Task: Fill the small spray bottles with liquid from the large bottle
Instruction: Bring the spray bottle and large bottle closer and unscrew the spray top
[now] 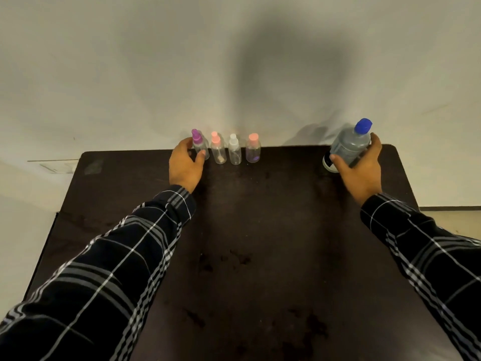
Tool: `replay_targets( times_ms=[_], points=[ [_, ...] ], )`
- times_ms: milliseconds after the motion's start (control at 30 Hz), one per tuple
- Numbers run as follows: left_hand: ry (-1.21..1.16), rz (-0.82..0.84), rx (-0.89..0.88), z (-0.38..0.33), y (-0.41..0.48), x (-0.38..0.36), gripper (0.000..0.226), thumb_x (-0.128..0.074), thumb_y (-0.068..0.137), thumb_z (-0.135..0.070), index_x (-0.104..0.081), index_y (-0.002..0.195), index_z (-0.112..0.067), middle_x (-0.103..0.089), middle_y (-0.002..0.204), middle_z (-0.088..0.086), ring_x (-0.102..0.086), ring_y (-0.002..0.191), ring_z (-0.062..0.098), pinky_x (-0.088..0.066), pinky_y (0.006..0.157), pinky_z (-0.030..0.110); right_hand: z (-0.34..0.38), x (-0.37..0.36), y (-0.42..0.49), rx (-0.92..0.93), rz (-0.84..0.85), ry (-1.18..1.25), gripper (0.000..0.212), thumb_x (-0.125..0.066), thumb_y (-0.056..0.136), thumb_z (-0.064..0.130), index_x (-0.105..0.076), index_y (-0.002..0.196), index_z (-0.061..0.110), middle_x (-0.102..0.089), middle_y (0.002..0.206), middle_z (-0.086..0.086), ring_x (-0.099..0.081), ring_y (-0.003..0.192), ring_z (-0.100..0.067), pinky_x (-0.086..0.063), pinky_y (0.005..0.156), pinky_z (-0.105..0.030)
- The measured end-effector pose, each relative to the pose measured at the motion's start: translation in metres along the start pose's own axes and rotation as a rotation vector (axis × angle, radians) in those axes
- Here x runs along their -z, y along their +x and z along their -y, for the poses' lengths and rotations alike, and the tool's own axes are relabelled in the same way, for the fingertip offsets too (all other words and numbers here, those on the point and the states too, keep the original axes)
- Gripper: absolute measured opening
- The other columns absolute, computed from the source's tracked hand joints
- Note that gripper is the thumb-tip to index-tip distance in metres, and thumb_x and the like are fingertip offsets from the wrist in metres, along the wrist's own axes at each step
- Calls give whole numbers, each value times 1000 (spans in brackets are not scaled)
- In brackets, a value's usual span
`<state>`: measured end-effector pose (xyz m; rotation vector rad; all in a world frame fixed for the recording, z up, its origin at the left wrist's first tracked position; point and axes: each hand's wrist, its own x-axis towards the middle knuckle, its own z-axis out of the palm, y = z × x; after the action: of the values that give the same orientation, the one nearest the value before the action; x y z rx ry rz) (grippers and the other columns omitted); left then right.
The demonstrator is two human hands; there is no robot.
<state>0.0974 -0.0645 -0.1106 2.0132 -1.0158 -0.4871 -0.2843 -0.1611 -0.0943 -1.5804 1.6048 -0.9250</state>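
Several small clear bottles stand in a row at the table's far edge. My left hand point(185, 165) wraps around the leftmost one, the purple-topped spray bottle point(200, 145). Beside it stand a pink-topped spray bottle point(217, 150), a white-capped bottle point(234, 150) and a pink-capped bottle point(253, 149) with a purple tint at its base. At the far right my right hand point(360, 168) grips the large clear bottle point(350, 145) with a blue cap, tilted to the right, its base by the table.
The dark table point(260, 243) runs from the wall toward me, with rounded far corners. A pale wall rises right behind the bottles. A small white round object point(328, 163) shows beneath the large bottle. My plaid sleeves cross the table's left and right sides.
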Motion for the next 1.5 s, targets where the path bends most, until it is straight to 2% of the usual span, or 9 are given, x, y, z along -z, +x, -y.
replay_targets(
  times_ms=[233, 467, 633, 733, 933, 1100, 1200, 1367, 1500],
  points=[
    [72, -37, 27, -1, 9, -9, 40, -71, 91, -29, -59, 127, -17, -68, 116, 1, -63, 101, 16, -48, 86, 29, -6, -7, 16, -83, 2, -12, 85, -84, 78, 33, -34, 144, 15, -55, 135, -2, -56, 122, -19, -46, 100, -31],
    [45, -43, -6, 7, -21, 5, 30, -66, 95, -20, -60, 124, -14, -67, 113, 0, -65, 107, 18, -50, 93, 30, 0, -8, -8, -54, -19, -2, 78, -83, 78, 38, -40, 141, 20, -58, 130, 3, -58, 118, -15, -46, 97, -27],
    [30, 21, -83, 11, -69, 25, 38, -64, 96, -20, -58, 132, -8, -66, 121, 6, -63, 110, 20, -52, 99, 42, 13, -13, -58, 4, 106, 56, 77, -84, 77, 39, -42, 141, 29, -58, 129, 11, -57, 116, -8, -47, 97, -25],
    [12, 36, -106, 14, -104, 37, 43, -65, 96, -22, -56, 135, -9, -64, 124, 6, -62, 112, 19, -53, 98, 39, 19, -17, -94, 15, 217, 39, 80, -86, 75, 39, -42, 142, 32, -58, 126, 15, -56, 114, -6, -45, 92, -19],
    [26, 40, -208, 22, -170, 65, 42, -67, 94, -25, -58, 134, -11, -62, 115, 0, -58, 104, 10, -47, 91, 23, 19, -25, -171, 45, 318, 20, 80, -86, 75, 40, -42, 140, 32, -57, 122, 19, -55, 108, 1, -42, 85, -11],
    [31, 55, -214, 37, -207, 77, 40, -65, 95, -22, -58, 133, -9, -62, 117, 2, -59, 107, 14, -50, 97, 33, 13, -28, -212, 75, 347, 10, 83, -85, 75, 41, -38, 144, 33, -53, 127, 22, -52, 115, 1, -38, 83, -5],
    [26, 40, -218, 46, -219, 77, 39, -65, 95, -22, -58, 132, -11, -62, 115, 0, -59, 105, 11, -50, 96, 31, 7, -30, -224, 101, 350, -3, 84, -84, 76, 41, -38, 145, 31, -51, 128, 22, -51, 117, 1, -37, 85, -5],
    [52, 42, -268, 57, -239, 71, 35, -65, 95, -29, -59, 129, -21, -60, 107, -7, -58, 95, 4, -47, 85, 17, -4, -31, -240, 149, 349, -7, 84, -84, 75, 45, -37, 144, 35, -51, 120, 34, -50, 105, 22, -40, 79, 2],
    [84, 44, -307, 66, -257, 63, 37, -65, 94, -33, -58, 130, -23, -58, 105, -10, -57, 93, 1, -50, 83, 20, -10, -31, -245, 197, 337, -8, 80, -84, 75, 44, -39, 140, 35, -49, 116, 38, -45, 102, 32, -37, 78, 7]
  ],
)
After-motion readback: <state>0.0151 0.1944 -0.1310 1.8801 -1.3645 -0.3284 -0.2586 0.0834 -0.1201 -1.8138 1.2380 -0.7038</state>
